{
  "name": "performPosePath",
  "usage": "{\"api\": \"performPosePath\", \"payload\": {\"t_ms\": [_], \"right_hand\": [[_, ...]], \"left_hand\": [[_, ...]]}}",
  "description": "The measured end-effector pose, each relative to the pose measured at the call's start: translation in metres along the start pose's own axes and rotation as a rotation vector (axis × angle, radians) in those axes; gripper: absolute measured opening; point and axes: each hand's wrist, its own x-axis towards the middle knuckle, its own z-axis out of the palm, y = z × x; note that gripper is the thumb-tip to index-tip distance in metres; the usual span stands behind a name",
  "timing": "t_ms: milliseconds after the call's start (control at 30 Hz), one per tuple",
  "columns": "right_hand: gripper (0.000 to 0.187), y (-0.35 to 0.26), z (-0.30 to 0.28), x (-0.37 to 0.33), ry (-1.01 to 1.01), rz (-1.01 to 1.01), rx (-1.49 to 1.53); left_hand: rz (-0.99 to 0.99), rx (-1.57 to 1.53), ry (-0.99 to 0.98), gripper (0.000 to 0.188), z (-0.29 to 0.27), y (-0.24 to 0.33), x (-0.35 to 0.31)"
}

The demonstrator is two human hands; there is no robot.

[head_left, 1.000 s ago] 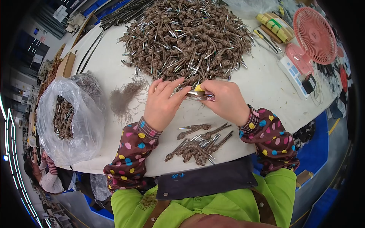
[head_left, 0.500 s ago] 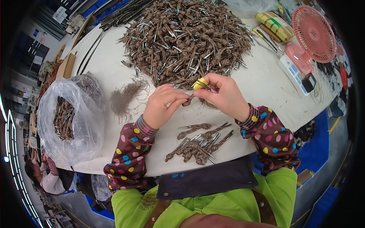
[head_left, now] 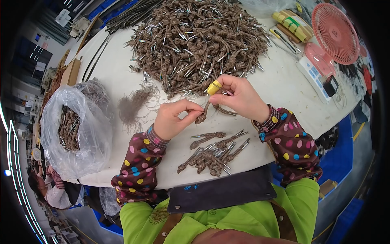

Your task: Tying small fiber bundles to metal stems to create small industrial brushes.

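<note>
Between thumb and forefinger, my left hand (head_left: 172, 120) pinches a short brown knotted cord (head_left: 201, 117) by its side. My right hand (head_left: 242, 99) is closed on a small metal tool with a yellow wrap (head_left: 214, 87), held just above that cord; its exact kind is partly hidden by the fingers. Beyond both hands rises a large heap of brown knotted cords (head_left: 199, 49) with shiny metal tips. Nearer to me lies a small group of similar knotted cords (head_left: 209, 162). Loose brown thread waste (head_left: 132, 109) lies left of my left hand.
A clear plastic bag (head_left: 95, 148) of knotted cords stands at the left. At the far right are a pink fan (head_left: 335, 35), a white power strip (head_left: 313, 79), pens (head_left: 283, 40) and a yellow-wrapped roll (head_left: 292, 25). A person (head_left: 57, 195) sits at the lower left.
My left hand has shifted slightly down, its fingers now at the side of the knotted cord, which shows more fully. The yellow-wrapped tool has tilted a little in my right hand.
</note>
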Motion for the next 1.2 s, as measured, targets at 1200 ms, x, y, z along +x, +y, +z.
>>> {"api": "performPosePath", "payload": {"t_ms": [1200], "right_hand": [[0.024,-0.025,0.012,-0.019,-0.034,-0.382,-0.953]], "left_hand": [[0.196,0.110,0.116,0.010,0.013,-0.010,0.003]]}}
